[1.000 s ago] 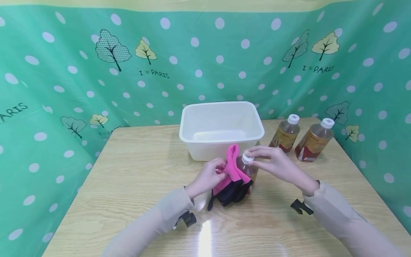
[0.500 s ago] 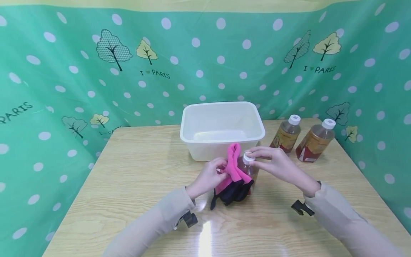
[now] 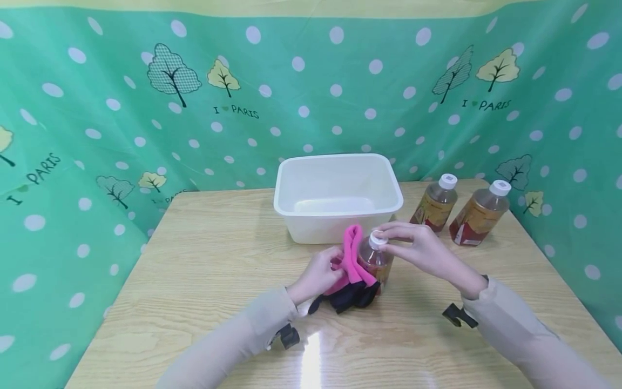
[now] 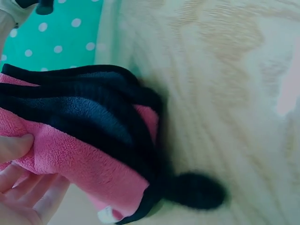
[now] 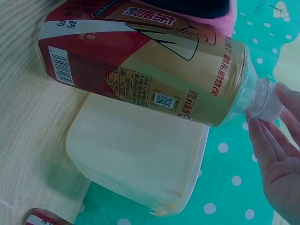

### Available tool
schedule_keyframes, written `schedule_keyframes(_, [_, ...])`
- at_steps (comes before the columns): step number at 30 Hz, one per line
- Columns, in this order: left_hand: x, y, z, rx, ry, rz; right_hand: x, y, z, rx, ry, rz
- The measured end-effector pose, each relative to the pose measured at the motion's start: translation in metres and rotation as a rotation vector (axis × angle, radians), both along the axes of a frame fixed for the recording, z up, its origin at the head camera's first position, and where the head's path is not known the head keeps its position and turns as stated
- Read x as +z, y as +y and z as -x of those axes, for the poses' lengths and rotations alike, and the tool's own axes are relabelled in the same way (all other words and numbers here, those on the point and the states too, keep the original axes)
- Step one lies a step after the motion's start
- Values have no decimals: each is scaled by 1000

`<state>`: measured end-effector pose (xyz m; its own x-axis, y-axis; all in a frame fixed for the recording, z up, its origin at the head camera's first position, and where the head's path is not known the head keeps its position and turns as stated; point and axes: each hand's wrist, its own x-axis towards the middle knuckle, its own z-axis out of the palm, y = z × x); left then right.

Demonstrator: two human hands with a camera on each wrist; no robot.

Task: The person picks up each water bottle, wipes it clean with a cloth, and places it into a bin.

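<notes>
My left hand (image 3: 322,271) pinches a folded pink and black cloth (image 4: 79,145), thumb on its pink face in the left wrist view. The cloth lies against the left side of a drink bottle (image 5: 154,61) with a red and gold label. My right hand (image 3: 418,246) holds that bottle by its white cap (image 5: 267,101), fingertips and thumb on either side. The bottle stands upright on the table in the head view, its lower left part hidden behind the cloth. A black-edged tail of cloth hangs down at the table.
Just behind the bottle stands a white plastic tub (image 3: 337,224). Two more capped drink bottles, one (image 3: 434,202) nearer the tub and another (image 3: 480,213) by the right edge, stand at the back right of the wooden table (image 3: 209,259). A green dotted curtain (image 3: 291,81) hangs behind.
My left hand has moved the cloth slightly down and left along the bottle, uncovering more of its label. My right hand keeps its hold on the cap.
</notes>
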<state>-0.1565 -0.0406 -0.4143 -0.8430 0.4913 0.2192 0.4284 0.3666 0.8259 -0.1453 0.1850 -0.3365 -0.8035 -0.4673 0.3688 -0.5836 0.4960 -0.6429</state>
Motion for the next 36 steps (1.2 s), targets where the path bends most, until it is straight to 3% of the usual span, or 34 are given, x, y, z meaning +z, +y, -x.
schedule_keyframes(7, [-20, -1, 3, 3, 59, 158, 0, -1, 0, -3, -3, 3])
schedule_keyframes(11, [-28, -1, 6, -2, 57, 193, -1, 0, 0, -7, -2, -1])
schedule_keyframes(16, [-26, -1, 6, 1, 27, 202, 2, 0, 0, -12, 37, -33])
schedule_keyframes(20, [-22, -4, 5, -5, 10, 205, 8, -3, -3, -32, 2, -68])
schedule_keyframes(23, [-19, -7, 3, -13, 8, 187, 12, -7, -7, -75, -3, -88])
schedule_keyframes(30, [-12, -18, -2, -26, -31, 116, 17, -17, -20, -254, 87, -151])
schedule_keyframes(36, [-11, -25, -2, -28, -67, 61, 14, -22, -23, -317, 92, -181])
